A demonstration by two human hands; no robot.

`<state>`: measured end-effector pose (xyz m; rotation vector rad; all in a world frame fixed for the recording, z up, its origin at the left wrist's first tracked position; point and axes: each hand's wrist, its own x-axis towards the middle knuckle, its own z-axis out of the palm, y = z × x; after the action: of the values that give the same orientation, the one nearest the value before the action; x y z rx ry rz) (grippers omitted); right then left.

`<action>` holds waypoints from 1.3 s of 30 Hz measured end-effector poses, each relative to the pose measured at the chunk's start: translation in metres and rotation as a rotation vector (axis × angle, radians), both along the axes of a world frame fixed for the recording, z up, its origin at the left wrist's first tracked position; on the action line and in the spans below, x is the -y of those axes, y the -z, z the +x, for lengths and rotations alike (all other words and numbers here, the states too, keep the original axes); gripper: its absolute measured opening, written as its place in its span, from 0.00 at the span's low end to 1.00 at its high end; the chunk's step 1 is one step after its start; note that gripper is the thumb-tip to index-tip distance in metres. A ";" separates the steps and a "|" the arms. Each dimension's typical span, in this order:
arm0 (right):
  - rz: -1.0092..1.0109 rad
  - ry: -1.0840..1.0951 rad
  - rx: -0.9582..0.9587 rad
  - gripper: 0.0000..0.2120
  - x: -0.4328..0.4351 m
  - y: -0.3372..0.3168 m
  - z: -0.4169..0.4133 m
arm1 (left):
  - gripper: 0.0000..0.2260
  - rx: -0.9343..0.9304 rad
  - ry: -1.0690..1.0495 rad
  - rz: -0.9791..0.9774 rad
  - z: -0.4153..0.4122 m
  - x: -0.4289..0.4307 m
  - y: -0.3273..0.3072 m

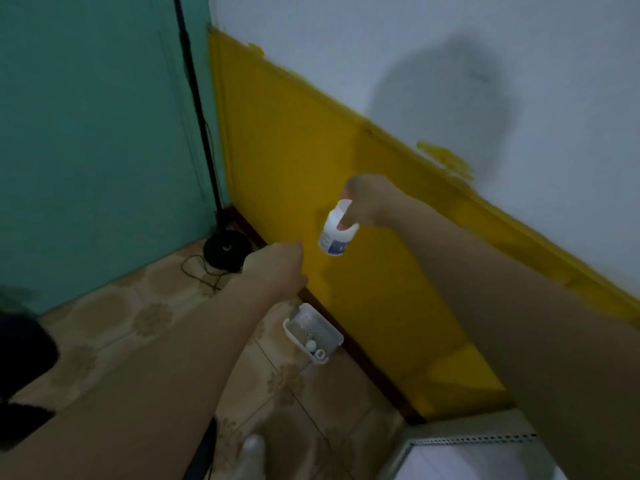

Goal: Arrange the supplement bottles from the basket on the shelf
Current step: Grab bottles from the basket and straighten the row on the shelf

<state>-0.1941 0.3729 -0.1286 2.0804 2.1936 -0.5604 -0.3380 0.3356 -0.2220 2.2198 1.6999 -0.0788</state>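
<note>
The right hand grips a white supplement bottle by its upper part, held tilted in mid-air in front of the yellow wall panel. The left hand is just below and beside the bottle, not touching it. Its fingers are curled under, and whether it holds anything cannot be told. The white basket sits on the tiled floor against the wall base, with small items inside. The shelf corner shows at lower right.

Your bottle above the basket: smooth white plastic with slight gloss, basket itself matt white plastic, floor tiles under it patterned with faint sheen, wall behind it flat matt paint, shelf right of it dull grey perforated metal
</note>
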 end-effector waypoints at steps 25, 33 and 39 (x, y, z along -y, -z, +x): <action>-0.305 0.063 0.020 0.23 -0.170 0.715 0.039 | 0.20 -0.065 0.086 -0.277 0.021 -0.159 0.581; -0.342 0.056 -0.013 0.23 -0.166 0.873 0.032 | 0.21 -0.140 0.123 -0.312 0.023 -0.161 0.727; -0.313 0.003 0.013 0.23 -0.146 0.907 0.032 | 0.21 -0.145 0.143 -0.324 0.030 -0.155 0.754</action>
<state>-0.1621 0.5192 -1.0360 1.9179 1.9466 -0.8269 -0.3076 0.4904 -0.9756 2.1271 1.4712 -0.5237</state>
